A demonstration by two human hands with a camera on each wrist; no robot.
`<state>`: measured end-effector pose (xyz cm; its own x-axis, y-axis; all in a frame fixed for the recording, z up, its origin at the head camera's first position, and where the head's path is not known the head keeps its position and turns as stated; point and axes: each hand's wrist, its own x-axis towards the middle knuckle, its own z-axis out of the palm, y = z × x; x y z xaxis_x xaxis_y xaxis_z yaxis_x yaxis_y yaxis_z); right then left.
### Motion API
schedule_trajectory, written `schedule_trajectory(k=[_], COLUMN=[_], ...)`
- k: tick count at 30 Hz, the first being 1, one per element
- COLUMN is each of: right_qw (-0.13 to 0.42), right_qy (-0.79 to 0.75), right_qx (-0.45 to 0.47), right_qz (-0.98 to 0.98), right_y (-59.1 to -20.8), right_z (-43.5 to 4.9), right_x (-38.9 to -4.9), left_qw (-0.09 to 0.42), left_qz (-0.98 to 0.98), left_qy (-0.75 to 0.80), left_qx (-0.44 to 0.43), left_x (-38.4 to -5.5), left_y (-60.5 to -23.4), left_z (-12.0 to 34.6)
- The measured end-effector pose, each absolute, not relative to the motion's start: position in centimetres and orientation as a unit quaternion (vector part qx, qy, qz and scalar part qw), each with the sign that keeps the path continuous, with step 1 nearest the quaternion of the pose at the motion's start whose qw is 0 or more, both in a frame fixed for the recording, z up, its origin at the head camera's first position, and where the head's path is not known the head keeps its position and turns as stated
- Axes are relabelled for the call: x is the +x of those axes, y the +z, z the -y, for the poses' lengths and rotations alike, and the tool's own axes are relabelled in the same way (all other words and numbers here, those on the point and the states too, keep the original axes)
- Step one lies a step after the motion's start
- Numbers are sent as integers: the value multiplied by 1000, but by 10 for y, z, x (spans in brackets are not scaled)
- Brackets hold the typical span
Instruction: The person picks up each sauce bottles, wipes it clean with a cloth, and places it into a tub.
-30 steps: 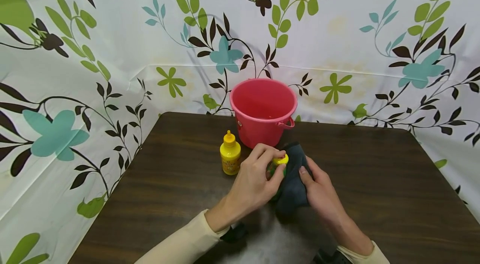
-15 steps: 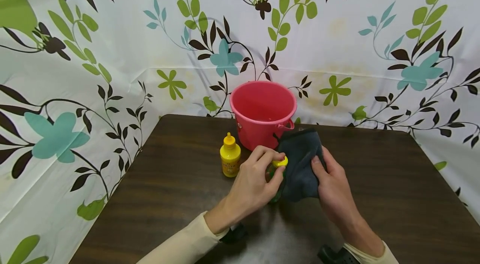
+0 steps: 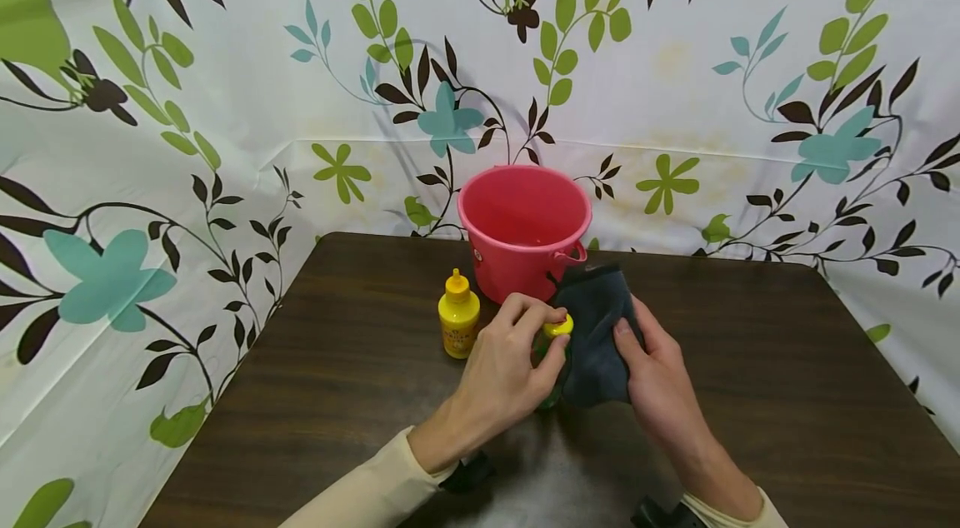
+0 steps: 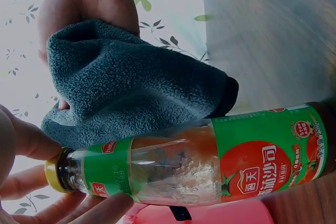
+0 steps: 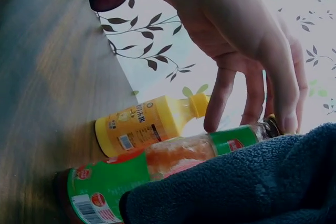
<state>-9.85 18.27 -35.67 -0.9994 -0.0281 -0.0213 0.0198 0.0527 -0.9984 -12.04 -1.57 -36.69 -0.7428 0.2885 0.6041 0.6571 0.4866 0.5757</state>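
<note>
My left hand (image 3: 504,361) pinches the yellow cap (image 3: 558,326) of a glass ketchup bottle, which stands upright on the table. In the left wrist view the bottle (image 4: 252,163) shows green labels with a red tomato and a smear of red sauce inside the glass. A dark teal towel (image 3: 596,336) is gripped in my right hand (image 3: 663,382), thumb on the near side. The towel hangs along the bottle's right side and overlaps it in the right wrist view. Behind my left hand stands a yellow squeeze bottle (image 3: 459,316) with a pointed cap.
A pink bucket (image 3: 525,261) stands at the table's back edge, just beyond both hands. The dark wood table (image 3: 360,345) meets a white curtain (image 3: 247,103) printed with leaves and flowers, behind and at the sides.
My right hand has moved to the right, then slightly back left, and the towel has spread from a bunched shape into a flatter one. My left hand stays on the cap.
</note>
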Motion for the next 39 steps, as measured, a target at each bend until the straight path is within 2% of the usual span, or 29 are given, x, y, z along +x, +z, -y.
schedule_trajectory(k=[8,26,39], right_qw=[41,61,94], right_qy=[-661,-626,-635], right_qx=[-8,-91,-80], right_qz=[-749,-772,-763], right_y=[-361,-374,-393], right_z=[-174,-163,-164], right_x=[-98,-102,-106], left_qw=[199,198,179], left_qz=[836,816,818], left_qy=[-433,-473,-478], left_qx=[-272,-267,-263], left_x=[-122,-121,-121], left_y=[-368,-370,-369], left_z=[16,16,15])
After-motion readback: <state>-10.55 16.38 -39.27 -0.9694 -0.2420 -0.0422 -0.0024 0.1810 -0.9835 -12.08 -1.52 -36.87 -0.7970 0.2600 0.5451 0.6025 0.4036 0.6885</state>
